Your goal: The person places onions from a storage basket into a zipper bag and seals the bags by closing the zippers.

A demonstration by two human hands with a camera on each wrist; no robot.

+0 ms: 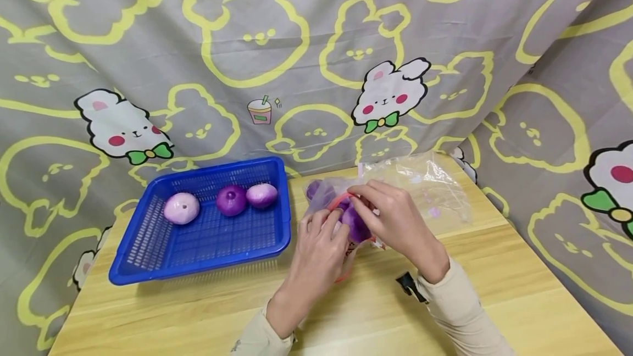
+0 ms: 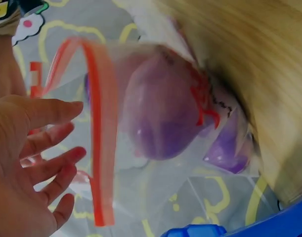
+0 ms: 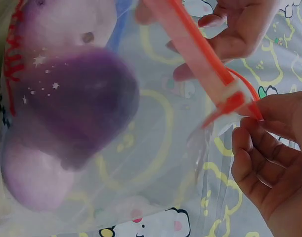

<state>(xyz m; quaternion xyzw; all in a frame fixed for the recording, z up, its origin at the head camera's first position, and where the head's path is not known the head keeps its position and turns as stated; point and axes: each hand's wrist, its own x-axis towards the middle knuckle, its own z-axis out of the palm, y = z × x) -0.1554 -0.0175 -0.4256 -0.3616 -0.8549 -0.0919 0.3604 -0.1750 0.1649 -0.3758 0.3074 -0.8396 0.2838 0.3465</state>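
Observation:
A clear zip bag (image 2: 155, 192) with a red zip edge (image 3: 190, 44) and red print holds several onions, dark purple ones (image 3: 86, 98) and pale ones (image 3: 37, 173). My right hand (image 3: 279, 153) pinches one end of the red edge between thumb and fingers. My left hand (image 2: 32, 153) is at the bag's mouth with fingers spread and loosely bent, their tips close to the red edge. In the head view both hands meet over the bag, the left hand (image 1: 321, 240) partly covering it and the right hand (image 1: 395, 218) at its far rim.
At left stands a blue basket (image 1: 198, 268) with a pale onion (image 1: 181, 209), a dark purple onion (image 1: 231, 202) and a lighter purple onion (image 1: 262, 195). Behind the right hand, a crumpled clear plastic bag (image 1: 445, 196) lies on the wooden table (image 1: 524, 290). A patterned curtain (image 1: 306, 43) hangs behind.

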